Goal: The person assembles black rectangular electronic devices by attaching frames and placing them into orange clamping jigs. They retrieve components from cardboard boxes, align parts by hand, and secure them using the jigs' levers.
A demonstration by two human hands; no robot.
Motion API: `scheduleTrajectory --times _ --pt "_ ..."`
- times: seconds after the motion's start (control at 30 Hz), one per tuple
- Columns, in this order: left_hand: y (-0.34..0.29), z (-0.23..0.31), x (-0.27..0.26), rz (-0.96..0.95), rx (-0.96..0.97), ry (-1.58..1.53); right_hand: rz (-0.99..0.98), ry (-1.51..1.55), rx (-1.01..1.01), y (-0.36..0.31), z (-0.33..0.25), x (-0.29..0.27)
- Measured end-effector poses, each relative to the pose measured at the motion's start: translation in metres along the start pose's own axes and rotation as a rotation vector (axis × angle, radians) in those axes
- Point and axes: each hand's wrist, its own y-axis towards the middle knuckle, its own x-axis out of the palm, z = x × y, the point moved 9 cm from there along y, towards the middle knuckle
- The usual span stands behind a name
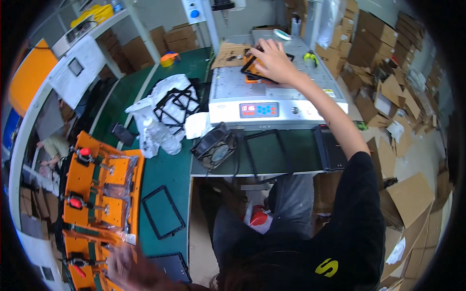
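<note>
At the far side, my right hand reaches over the bed of a grey bench machine. Its fingers curl over a black rectangular frame, which lies tilted on an orange fixture; the palm hides part of both. Low on the left, my left hand is smeared by motion beside an orange clamp fixture, so its fingers are unclear. That fixture and the orange one beyond it carry toggle clamps with red tips. A black flat panel lies beside my left forearm.
Black frames lie on the green bench, several piled on white plastic. A clear bottle, a small black fan and another frame sit before the machine. Cardboard boxes crowd the right floor.
</note>
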Motion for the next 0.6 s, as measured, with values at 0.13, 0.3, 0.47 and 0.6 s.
scheduleTrajectory --times 0.13,0.3,0.47,0.6 --pt "0.008 0.121 -0.002 -0.162 0.677 0.47 -0.06 0.006 0.089 -0.061 0.003 -0.021" --pt "-0.008 0.186 0.016 -0.104 1.134 1.24 -0.047 0.061 0.1 -0.068 0.0 -0.023" --pt "-0.014 0.193 0.014 -0.079 1.411 1.288 0.004 0.124 0.154 -0.065 0.006 -0.033" --pt "-0.017 0.192 0.012 -0.062 1.499 1.271 0.028 0.163 0.182 -0.071 0.024 -0.038"
